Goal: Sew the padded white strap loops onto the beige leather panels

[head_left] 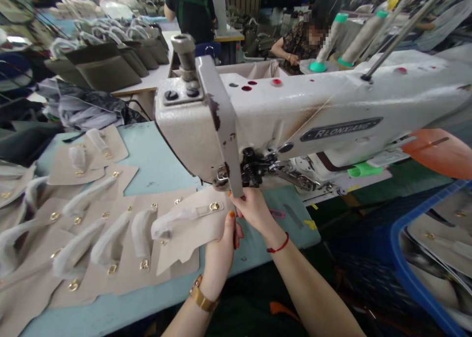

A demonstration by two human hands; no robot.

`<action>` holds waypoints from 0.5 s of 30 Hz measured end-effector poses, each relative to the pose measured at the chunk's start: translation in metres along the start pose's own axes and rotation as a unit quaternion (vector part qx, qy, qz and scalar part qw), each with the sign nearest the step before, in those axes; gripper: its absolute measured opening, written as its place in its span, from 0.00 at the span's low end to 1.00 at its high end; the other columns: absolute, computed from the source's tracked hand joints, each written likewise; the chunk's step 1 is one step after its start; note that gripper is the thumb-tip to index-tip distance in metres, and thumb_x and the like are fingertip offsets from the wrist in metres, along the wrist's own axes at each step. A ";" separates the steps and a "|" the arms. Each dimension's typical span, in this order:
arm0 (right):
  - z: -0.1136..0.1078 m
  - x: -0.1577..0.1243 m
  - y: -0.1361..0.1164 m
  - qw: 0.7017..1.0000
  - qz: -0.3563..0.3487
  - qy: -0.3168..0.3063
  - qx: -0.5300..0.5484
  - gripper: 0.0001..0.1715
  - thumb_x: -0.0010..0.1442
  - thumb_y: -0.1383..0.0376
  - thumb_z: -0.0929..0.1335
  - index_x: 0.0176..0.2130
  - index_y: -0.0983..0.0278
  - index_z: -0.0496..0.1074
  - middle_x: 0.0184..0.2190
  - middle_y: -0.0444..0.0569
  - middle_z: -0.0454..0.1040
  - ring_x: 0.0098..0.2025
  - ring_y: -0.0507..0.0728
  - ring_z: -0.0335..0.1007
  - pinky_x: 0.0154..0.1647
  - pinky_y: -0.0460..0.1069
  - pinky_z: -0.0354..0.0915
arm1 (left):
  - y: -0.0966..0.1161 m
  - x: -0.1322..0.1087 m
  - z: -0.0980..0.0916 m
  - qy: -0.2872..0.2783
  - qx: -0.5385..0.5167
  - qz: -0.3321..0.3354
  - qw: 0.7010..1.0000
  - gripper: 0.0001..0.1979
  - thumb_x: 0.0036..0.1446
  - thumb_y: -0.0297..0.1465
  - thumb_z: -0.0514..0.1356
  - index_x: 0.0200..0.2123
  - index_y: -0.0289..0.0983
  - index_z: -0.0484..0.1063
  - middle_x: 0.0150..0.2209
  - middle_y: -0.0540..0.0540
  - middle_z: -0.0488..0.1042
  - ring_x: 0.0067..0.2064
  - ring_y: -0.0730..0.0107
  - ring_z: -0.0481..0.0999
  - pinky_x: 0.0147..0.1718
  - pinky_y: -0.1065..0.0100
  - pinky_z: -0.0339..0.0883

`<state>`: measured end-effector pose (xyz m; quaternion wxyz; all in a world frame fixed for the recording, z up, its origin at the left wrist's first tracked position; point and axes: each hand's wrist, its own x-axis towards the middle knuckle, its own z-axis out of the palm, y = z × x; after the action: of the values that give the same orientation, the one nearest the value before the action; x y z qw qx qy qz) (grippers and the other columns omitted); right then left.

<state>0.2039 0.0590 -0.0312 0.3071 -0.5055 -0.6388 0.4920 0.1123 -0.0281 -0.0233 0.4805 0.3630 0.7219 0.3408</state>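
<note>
A beige bag panel [199,231] with a plastic-wrapped handle [173,225] and gold buckle lies at the head of the white sewing machine [258,116]. My left hand [221,241] grips its right edge, thumb on top and fingers curled beneath. Just below the machine's needle area, my right hand [252,207] has its fingers pinched together near the panel's corner. What those fingertips hold is hidden behind the grey metal lever [223,130]. More beige panels with wrapped handles [142,234] overlap on the light blue table [158,150] to the left.
At right stands a blue basket [396,243] holding more beige panels. Thread cones [328,44] rise behind the machine. Dark bags [106,64] line a table at the back left. Two co-workers, one standing [190,13] and one bent over work [295,42], are beyond.
</note>
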 end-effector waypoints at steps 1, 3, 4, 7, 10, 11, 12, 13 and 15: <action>0.000 0.001 0.000 1.000 -0.001 0.001 -0.008 0.25 0.62 0.61 0.64 0.16 0.64 0.60 0.11 0.41 0.61 0.14 0.47 0.58 0.19 0.42 0.52 | 0.002 0.001 0.001 -0.004 0.004 -0.003 1.000 0.29 0.62 0.52 0.46 0.16 0.42 0.62 0.15 0.49 0.60 0.21 0.68 0.64 0.26 0.67 0.58; -0.001 0.002 -0.001 1.000 -0.005 0.002 -0.028 0.26 0.62 0.62 0.64 0.15 0.65 0.61 0.11 0.41 0.62 0.15 0.47 0.58 0.19 0.42 0.51 | 0.004 0.003 0.004 -0.005 -0.001 0.005 1.000 0.29 0.63 0.51 0.45 0.15 0.42 0.61 0.15 0.50 0.60 0.20 0.69 0.63 0.26 0.67 0.58; -0.001 0.002 -0.001 0.999 -0.010 0.001 -0.038 0.26 0.62 0.62 0.64 0.15 0.65 0.60 0.11 0.41 0.62 0.15 0.47 0.59 0.19 0.42 0.51 | 0.002 0.004 0.006 -0.004 -0.012 0.016 1.000 0.29 0.63 0.51 0.45 0.15 0.41 0.61 0.15 0.50 0.60 0.20 0.69 0.62 0.25 0.68 0.58; -0.006 -0.003 0.003 0.999 -0.026 -0.007 -0.046 0.25 0.64 0.62 0.64 0.17 0.65 0.62 0.12 0.41 0.63 0.16 0.47 0.61 0.21 0.42 0.54 | -0.011 0.000 0.014 -0.035 -0.069 0.046 0.996 0.30 0.62 0.51 0.45 0.17 0.39 0.63 0.15 0.50 0.61 0.20 0.71 0.62 0.24 0.70 0.59; -0.018 -0.021 0.023 0.997 -0.036 0.029 -0.068 0.19 0.66 0.62 0.62 0.26 0.65 0.70 0.19 0.43 0.70 0.22 0.50 0.67 0.26 0.43 0.60 | -0.025 -0.018 0.003 -0.173 -0.113 0.019 0.978 0.28 0.60 0.53 0.48 0.27 0.35 0.71 0.18 0.49 0.68 0.17 0.73 0.64 0.18 0.72 0.58; -0.024 -0.029 0.035 0.992 -0.043 0.061 -0.097 0.15 0.66 0.62 0.62 0.33 0.66 0.72 0.23 0.46 0.73 0.26 0.51 0.70 0.29 0.44 0.63 | -0.026 -0.024 -0.008 -0.227 -0.108 0.009 0.968 0.27 0.60 0.52 0.49 0.33 0.34 0.72 0.20 0.48 0.71 0.17 0.74 0.65 0.16 0.72 0.57; -0.031 -0.038 0.047 0.984 -0.053 0.096 -0.139 0.13 0.66 0.63 0.62 0.39 0.66 0.73 0.29 0.48 0.76 0.31 0.53 0.72 0.34 0.46 0.65 | -0.022 -0.028 -0.023 -0.268 -0.086 0.009 0.959 0.25 0.60 0.51 0.50 0.37 0.34 0.72 0.22 0.47 0.74 0.16 0.74 0.67 0.15 0.73 0.58; -0.037 -0.046 0.061 0.972 -0.071 0.116 -0.192 0.12 0.65 0.64 0.63 0.44 0.65 0.73 0.36 0.52 0.77 0.38 0.56 0.73 0.41 0.48 0.66 | -0.015 -0.027 -0.041 -0.286 -0.048 0.026 0.957 0.24 0.61 0.48 0.51 0.40 0.34 0.72 0.23 0.46 0.75 0.17 0.73 0.69 0.15 0.73 0.58; -0.048 -0.060 0.089 0.937 -0.099 0.108 -0.316 0.14 0.63 0.65 0.65 0.48 0.64 0.73 0.44 0.55 0.75 0.46 0.61 0.70 0.47 0.54 0.65 | 0.010 -0.009 -0.081 -0.199 0.029 0.117 0.973 0.19 0.63 0.43 0.50 0.43 0.35 0.72 0.29 0.46 0.77 0.21 0.74 0.72 0.19 0.73 0.63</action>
<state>0.2956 0.0178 -0.0928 0.2459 -0.5610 -0.7710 0.1742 0.0402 -0.0429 0.0140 0.5607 0.5189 0.5740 0.2948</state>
